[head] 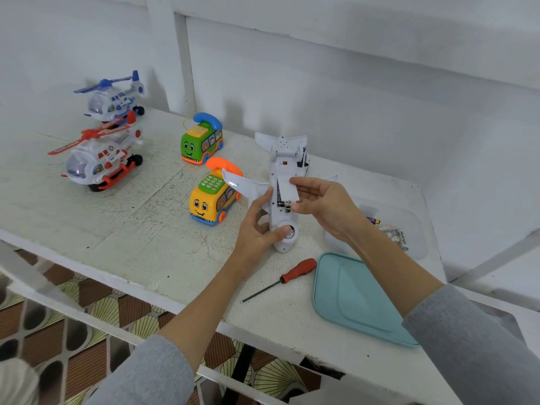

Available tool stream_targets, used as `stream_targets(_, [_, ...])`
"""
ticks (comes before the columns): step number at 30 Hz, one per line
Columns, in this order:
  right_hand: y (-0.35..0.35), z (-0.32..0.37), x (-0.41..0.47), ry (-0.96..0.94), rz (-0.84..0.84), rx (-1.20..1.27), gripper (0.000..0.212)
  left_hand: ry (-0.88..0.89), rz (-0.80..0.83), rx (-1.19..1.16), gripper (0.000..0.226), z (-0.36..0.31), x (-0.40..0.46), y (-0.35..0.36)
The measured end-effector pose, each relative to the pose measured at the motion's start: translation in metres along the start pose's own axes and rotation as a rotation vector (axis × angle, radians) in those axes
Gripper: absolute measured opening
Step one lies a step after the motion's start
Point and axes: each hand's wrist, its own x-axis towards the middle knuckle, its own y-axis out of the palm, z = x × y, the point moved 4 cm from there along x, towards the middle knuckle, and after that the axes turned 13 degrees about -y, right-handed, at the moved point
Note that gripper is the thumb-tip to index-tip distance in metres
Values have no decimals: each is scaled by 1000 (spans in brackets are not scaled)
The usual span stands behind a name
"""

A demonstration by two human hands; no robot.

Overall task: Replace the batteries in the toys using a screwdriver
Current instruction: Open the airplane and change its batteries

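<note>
Right hand (324,204): the battery cover (287,188) is pinched at its edge between thumb and fingers, tilted over the open compartment just beside the palm.

Left hand (258,226): the toy plane (282,171) is gripped belly-up at the nose end; its long axis is run away from both hands.

Screwdriver (280,279): laid nearer the body, between the forearms, handle toward the right hand, judged the nearer one.

Batteries (390,232): lying beyond the right wrist.

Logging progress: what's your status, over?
Left hand grips plane. Right hand pinches battery cover. Screwdriver on table. Nothing obstructing.
</note>
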Motion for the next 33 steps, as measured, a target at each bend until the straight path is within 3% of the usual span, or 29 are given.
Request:
stream_targets(6, [-1,3,-2,-68,36,-319,50,-6,2,-9,71,-2,0,1])
stream_targets(13, [2,2,-2,-385,98,-879,50,-14,7,-5,70,-1,0,0])
stream_targets(17, [3,-1,-1,-489,121,-972,50,-12,3,11,70,-1,1,0])
stream_targets(27, [6,-5,4,-495,181,-1044,53,-22,0,12,70,-2,1,1])
stream_targets(33, [8,-3,10,-482,137,-1019,35,-20,-26,46,70,-3,1,0])
